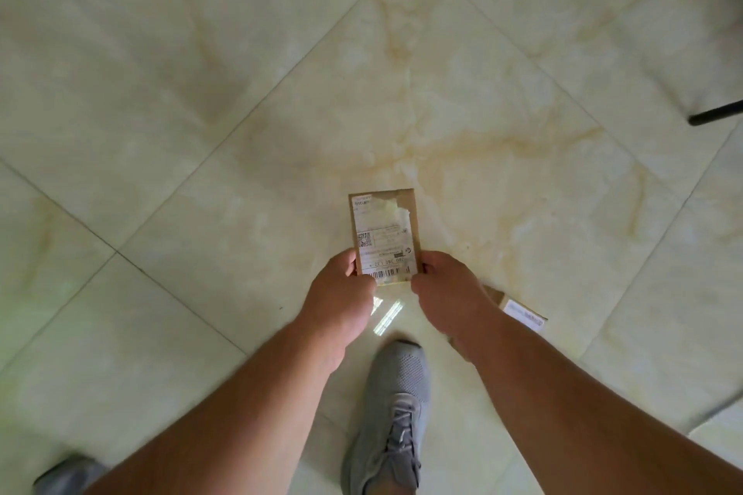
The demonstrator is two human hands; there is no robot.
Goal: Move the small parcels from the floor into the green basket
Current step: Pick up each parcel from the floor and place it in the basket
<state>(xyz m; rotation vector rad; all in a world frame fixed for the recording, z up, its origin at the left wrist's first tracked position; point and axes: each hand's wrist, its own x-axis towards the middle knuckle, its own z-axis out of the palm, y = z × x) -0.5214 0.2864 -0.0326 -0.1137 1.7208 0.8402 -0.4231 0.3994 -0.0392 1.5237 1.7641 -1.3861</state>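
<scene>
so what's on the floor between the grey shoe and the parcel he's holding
Head view: only bare tile with a bright window reflection lies between the grey shoe and the held parcel. A second parcel sits off to the right.

Pale marble-tiled floor (201, 92), second parcel (522, 311), grey shoe (396, 406)

Both forearms are bare, no sleeves showing, and the left hand (341, 293) and right hand (444, 289) wear no gloves; one grey knit-mesh sneaker (392, 414) has grey laces; a second grey shoe (66, 474) shows partly at the lower left edge.
</scene>
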